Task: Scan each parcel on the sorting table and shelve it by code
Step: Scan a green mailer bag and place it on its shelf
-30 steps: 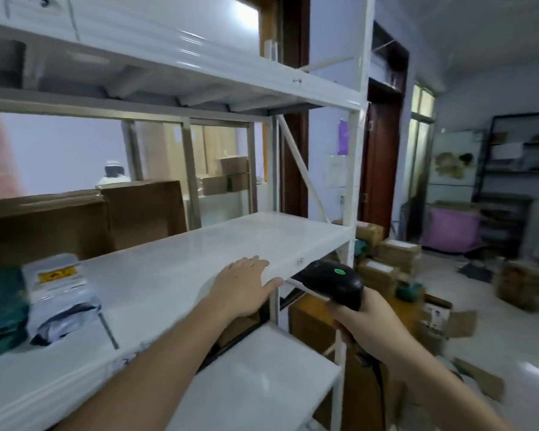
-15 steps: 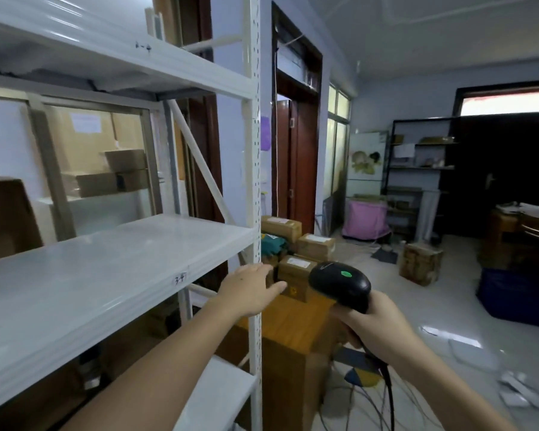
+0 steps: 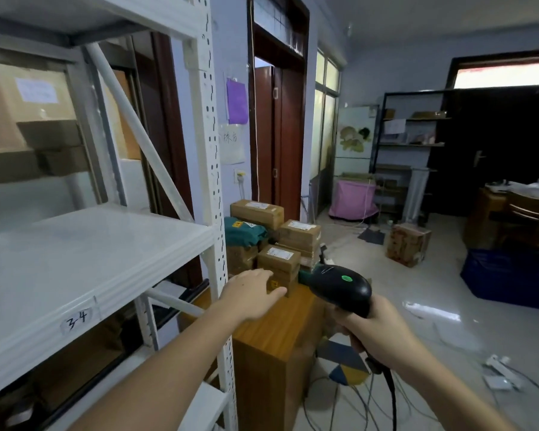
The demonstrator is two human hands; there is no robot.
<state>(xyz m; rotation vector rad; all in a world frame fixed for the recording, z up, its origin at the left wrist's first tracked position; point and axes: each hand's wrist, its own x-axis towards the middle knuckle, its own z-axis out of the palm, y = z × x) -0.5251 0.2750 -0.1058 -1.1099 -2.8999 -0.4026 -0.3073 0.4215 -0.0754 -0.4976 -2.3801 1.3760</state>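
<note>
**Readable markings around the hands**

A handwritten tag reading "3-4" is sitting on the front edge of the white shelf, to the left of the left hand. Beyond that hand, on the wall above the parcels, a white paper sheet is showing handwritten Chinese characters, too faint to read with certainty. The cardboard parcels just past the left hand's fingertips are carrying white shipping labels whose print is too small to read. Above the right hand, the black scanner is showing only a green dot, no text.
</note>
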